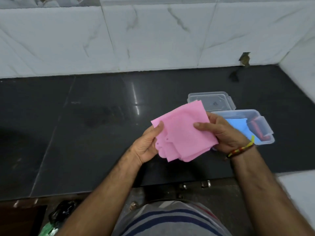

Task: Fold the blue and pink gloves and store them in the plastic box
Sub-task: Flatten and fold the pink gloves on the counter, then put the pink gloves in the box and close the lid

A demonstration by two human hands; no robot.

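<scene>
Left hand point(148, 142): gripped the lower-left edge of the pink gloves point(183, 132); thumb pressed on top near the upper-left corner, other fingers hidden under the sheet, so pinched shut on it.
Right hand point(221, 132): pinched the right edge of the pink gloves; thumb lay flat on the top face pointing toward frame centre, fingers curled behind and mostly hidden.
Pink gloves: a folded stack, roughly square, tilted as a diamond at frame centre, held up between both hands above the counter; layered finger-shaped edges showed at the bottom, two small holes near the left thumb base.
Gloves vs grip: the stack spanned the gap between the two hands, touching both; how high it sat off the dark counter point(85, 133) could not be told.
Plastic box point(265, 132): clear, open, right of centre, just behind the right hand; near wall partly covered by that hand and wrist.
Blue gloves point(238, 126): lay flat inside the box, only part visible past the right hand's knuckles.
Red item point(257, 128): dark red thing at the box's right end, blurred, identity unclear.
Lid point(213, 101): clear, lay flat on the counter just above the box, its lower-left corner covered by the pink stack.
Wrist band point(242, 149): red-yellow thread on the right wrist.
Background: white marble-look wall tiles point(153, 40) across the top of frame.
Cut off: forearms and striped shirt point(170, 218) ran out of the bottom edge; lower-left clutter too dark to make out.
</scene>
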